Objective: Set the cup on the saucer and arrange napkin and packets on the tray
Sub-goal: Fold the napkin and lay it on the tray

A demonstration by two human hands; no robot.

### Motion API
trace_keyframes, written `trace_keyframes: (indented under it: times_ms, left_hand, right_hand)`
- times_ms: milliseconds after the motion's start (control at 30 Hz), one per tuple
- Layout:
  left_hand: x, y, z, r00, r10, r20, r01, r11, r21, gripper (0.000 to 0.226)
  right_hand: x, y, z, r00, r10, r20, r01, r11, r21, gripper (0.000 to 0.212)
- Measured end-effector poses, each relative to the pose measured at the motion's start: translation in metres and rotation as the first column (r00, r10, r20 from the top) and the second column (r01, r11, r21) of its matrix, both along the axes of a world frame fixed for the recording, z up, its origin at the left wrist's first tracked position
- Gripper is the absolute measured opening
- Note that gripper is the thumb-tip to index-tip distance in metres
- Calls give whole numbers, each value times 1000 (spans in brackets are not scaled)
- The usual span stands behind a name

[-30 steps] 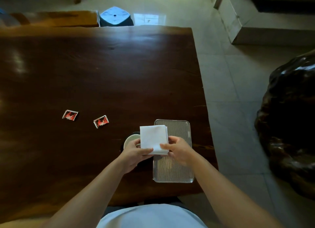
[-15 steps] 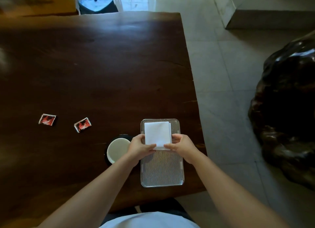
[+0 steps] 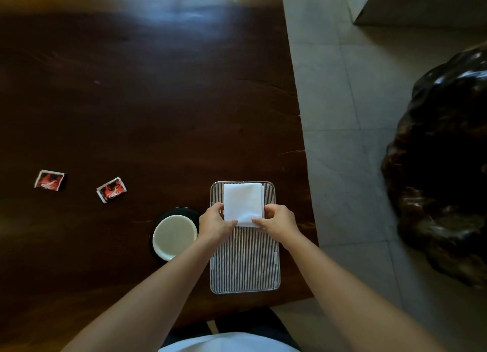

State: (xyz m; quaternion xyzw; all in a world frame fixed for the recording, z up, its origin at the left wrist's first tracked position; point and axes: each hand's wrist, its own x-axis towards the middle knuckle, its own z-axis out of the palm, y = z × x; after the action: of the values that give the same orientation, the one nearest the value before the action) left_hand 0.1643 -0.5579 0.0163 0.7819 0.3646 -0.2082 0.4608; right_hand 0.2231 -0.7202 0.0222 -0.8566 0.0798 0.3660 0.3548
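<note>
Pale floor tiles border a large dark wooden table (image 3: 147, 93), seen from above. At its near right edge lies a ribbed metal tray (image 3: 245, 262), long axis running away from the person. A white cup (image 3: 174, 236) sits just left of it on a dark saucer (image 3: 184, 211). A folded white napkin (image 3: 243, 203) lies on the tray's far end, long side along the tray's length. The left hand (image 3: 214, 224) and right hand (image 3: 279, 220) each pinch a near corner, fingers closed on the napkin. Two red packets (image 3: 111, 189) (image 3: 49, 180) lie well apart to the left, off the tray. Letting go unevenly could skew the napkin or spring its folds; the left wrist, near the cup, might knock it.
</note>
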Motion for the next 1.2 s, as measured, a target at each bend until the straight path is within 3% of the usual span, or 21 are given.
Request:
trace_keyframes:
  times_ms: [300,533,667,767,933,1200]
  left_hand:
    - [5,4,-6,1000,-19,21,18,999,34,45]
    - [5,11,-4,1000,-27,-13,27,999,16,48]
    - [7,24,10,999,-36,13,35,996,76,43]
    - [7,44,28,997,29,65,-34,996,78,26]
    - [-13,91,51,986,109,127,-121,989,88,16]
    - [-77,202,57,970,238,56,-244,955,168,8]
  right_hand:
    - [1,0,-3,998,53,32,-50,996,-75,53]
    - [3,8,4,992,129,4,-126,975,-183,36]
    - [6,25,18,979,111,173,-45,938,-342,27]
    - [7,56,26,954,112,279,-42,969,-245,37]
    - [7,126,37,927,239,289,-211,970,-124,22]
    - [-21,230,42,875,398,277,-394,916,-72,21]
